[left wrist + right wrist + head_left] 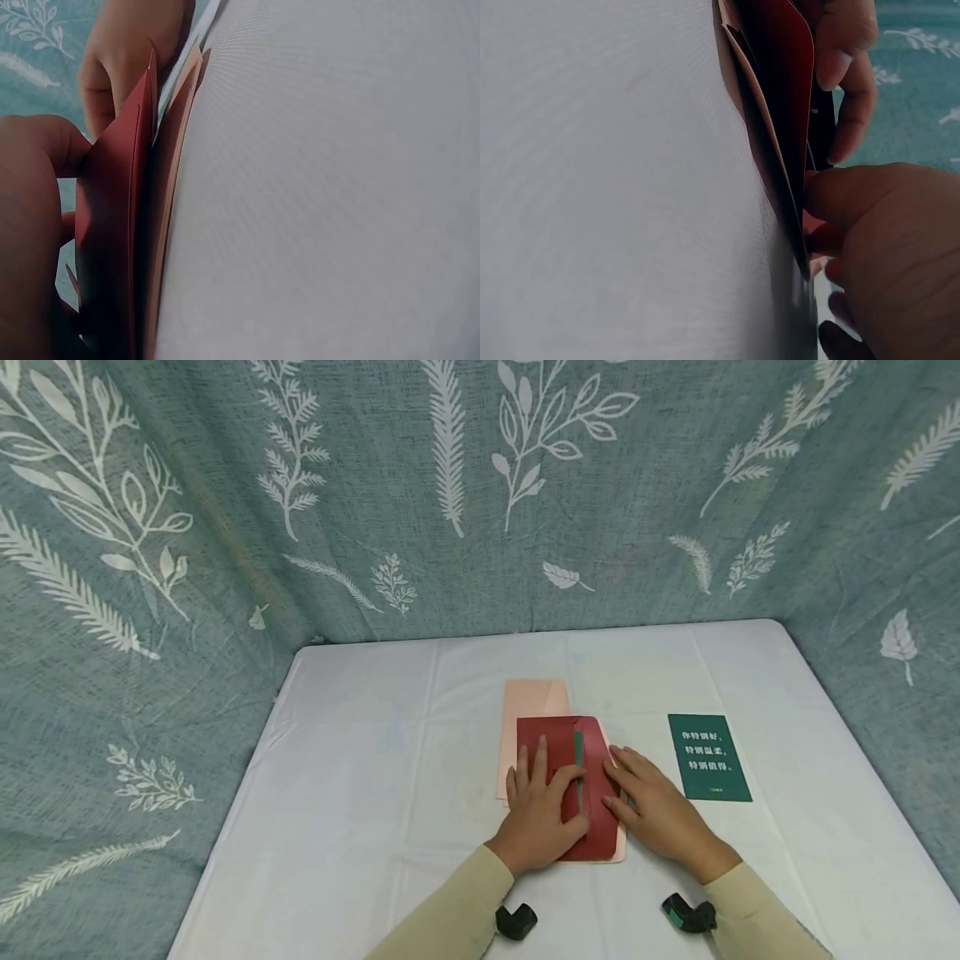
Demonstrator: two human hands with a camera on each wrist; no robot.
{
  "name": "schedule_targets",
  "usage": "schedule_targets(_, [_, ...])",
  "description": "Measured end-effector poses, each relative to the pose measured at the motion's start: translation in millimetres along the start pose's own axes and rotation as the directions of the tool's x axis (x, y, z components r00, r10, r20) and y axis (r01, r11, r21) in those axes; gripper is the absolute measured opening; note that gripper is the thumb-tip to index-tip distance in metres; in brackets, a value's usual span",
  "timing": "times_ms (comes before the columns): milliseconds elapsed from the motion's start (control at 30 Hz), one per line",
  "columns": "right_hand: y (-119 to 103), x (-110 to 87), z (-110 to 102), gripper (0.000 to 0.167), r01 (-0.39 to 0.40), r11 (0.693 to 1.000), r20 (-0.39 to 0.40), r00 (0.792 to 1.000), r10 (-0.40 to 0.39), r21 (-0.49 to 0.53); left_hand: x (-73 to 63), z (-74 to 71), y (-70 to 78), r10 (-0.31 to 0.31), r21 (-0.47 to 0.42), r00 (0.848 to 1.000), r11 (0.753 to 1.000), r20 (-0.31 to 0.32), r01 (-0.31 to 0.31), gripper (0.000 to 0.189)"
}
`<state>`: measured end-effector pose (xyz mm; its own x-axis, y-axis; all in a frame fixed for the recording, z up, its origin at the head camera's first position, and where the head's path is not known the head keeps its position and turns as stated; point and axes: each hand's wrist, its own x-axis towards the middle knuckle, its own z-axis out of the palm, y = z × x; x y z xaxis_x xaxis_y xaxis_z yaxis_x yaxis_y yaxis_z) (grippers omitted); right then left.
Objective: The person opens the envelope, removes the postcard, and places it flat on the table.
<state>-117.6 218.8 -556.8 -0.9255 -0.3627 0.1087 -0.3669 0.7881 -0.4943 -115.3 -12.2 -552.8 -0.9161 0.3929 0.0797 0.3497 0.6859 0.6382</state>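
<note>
A red envelope lies in front of me, its long flap folded out to the right. A narrow strip of a green card shows in the opening; the rest is hidden inside. My left hand rests on the envelope's front with fingers spread, index finger and thumb beside the opening. At the flap's right edge, my right hand touches it with extended fingers. Pale pink paper peeks out under the red envelope. In the left wrist view, the red envelope stands slightly off the layers below.
A pale pink envelope sticks out behind the red one. To the right lies a dark green card with white writing. The table has a white cloth, and patterned green curtains hang behind and at both sides.
</note>
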Motion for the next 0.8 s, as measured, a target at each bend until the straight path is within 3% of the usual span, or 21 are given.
schedule_targets(167, [-2,7.3,-1,0.066,0.020,1.000,-0.014,1.000,-0.020,0.001,-0.1,-0.2,-1.1,-0.003,-0.005,1.000,1.000,0.003,0.003,0.058])
schedule_targets(333, [-3,13.6,-1,0.068,0.053,0.992,0.012,0.998,-0.055,0.111,0.4,0.0,-2.2,-0.002,-0.015,1.000,1.000,0.019,0.003,0.059])
schedule_targets(500, [-2,18.6,0,0.072,0.035,0.982,0.038,0.998,-0.043,0.187,0.9,0.8,-3.3,-0.015,-0.011,0.999,1.000,0.037,0.016,0.059])
schedule_targets(800, [3,31.4,2,0.083,0.064,0.984,0.055,0.996,-0.074,0.164,0.9,1.1,-4.3,-0.016,-0.002,0.999,1.000,0.041,0.016,0.057])
